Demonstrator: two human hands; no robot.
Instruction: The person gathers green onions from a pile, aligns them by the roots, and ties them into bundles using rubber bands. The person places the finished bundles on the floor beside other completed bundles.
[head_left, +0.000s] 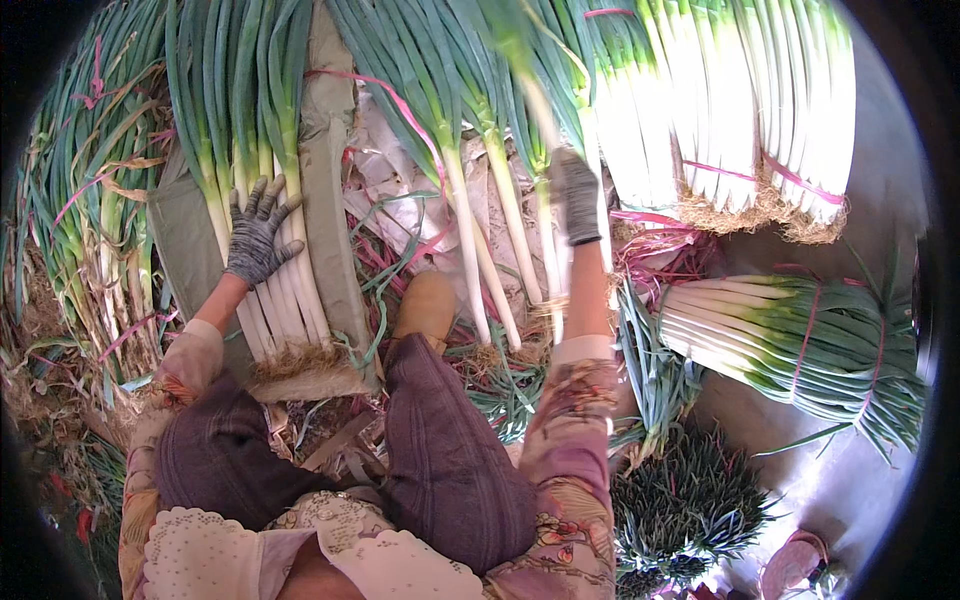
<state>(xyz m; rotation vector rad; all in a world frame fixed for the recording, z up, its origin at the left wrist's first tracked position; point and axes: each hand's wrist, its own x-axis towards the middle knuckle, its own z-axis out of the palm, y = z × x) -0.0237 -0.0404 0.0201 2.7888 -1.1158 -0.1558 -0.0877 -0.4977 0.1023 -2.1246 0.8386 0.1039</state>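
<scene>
My left hand (262, 234), in a grey knitted glove, rests with fingers spread on a row of long green onions (281, 307). Their white stems and roots point towards me on a board covered in olive cloth (334, 195). My right hand (577, 196), gloved alike and blurred by motion, is closed around the lower part of a green onion (536, 101), which is blurred too. Its lower end is hidden by the hand. Several loose green onions (469, 225) lie between my hands, roots towards me.
Untrimmed green onions (112, 247) with dry leaves are heaped at left. Clean bundles (720, 112) tied with pink ribbon stand at upper right; another tied bundle (765, 337) lies below them. Loose pink ribbons (660, 244) lie beside my right forearm. My shoe (425, 307) is between the onions.
</scene>
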